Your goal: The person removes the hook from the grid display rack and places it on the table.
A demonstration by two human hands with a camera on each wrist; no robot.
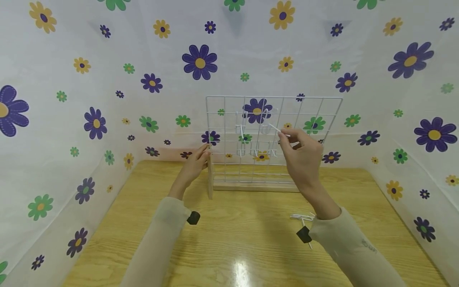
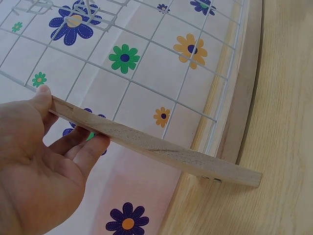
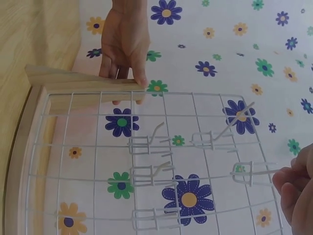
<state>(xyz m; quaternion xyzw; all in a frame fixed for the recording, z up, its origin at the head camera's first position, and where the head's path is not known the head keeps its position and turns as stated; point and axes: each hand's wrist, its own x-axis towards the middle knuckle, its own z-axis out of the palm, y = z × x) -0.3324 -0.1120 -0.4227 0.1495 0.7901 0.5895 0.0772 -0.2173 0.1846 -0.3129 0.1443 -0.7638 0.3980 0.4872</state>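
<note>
Head view: left hand [image 1: 193, 165] on the post [image 1: 210, 179], right hand [image 1: 305, 155] on a hook [image 1: 275, 128]

Left grip: narrow, thumb on one face of the post near its top end, fingers on the other. Reads as bracing: the grid [image 1: 308, 97] stands upright on its base [image 1: 251, 186], right beside this grip, and probably rocks if pushed one-handed. Keeping to the post leaves the wires free.

Right grip: thumb and finger pinch the hook by its prong, in front of the grid. Bracket end points away from the fingers, toward the wires, likely so the fingertips don't block the contact side. Right wrist view overlays bracket and wires; can't tell if it's latched.

Four set hooks [image 3: 234, 121] sit on the grid: one left of the right grip at about its height, three lower left. Prongs face the person, presumably for access.

Spares [image 1: 303, 217] lie on the table [image 1: 233, 223] below the right grip, beside that sleeve; handy for that hand, I'd say.
</note>
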